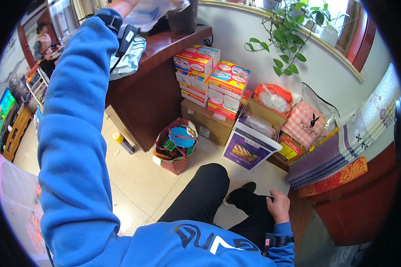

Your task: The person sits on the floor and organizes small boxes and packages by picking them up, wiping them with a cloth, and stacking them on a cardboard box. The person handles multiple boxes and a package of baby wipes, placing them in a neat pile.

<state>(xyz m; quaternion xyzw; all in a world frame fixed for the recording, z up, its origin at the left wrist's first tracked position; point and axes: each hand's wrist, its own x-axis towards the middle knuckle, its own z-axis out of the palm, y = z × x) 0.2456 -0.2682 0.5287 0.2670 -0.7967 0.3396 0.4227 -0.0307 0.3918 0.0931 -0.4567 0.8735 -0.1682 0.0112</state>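
My left arm reaches far forward across the left side, in a blue sleeve with a strapped wrist device (125, 38). Only part of my left hand (124, 6) shows at the top edge; its fingers are out of sight. Beside it lies a translucent plastic bag (147, 15) on the dark red desk (163, 46); whether the hand grips it is unclear. A pale blue plastic bag (128, 60) lies under the wrist. Low at the right, my right hand (280, 205) rests by my black-trousered leg, fingers loosely bent, with nothing visible in it.
Beyond my knees stand a paper bag of odds and ends (175, 147), a spray can (123, 143), stacked printed cartons (227, 80) and a purple-white box (250, 145). A trailing plant (287, 43) hangs from the windowsill. Folded fabric (341, 150) lies at right. A person (45, 46) sits far left.
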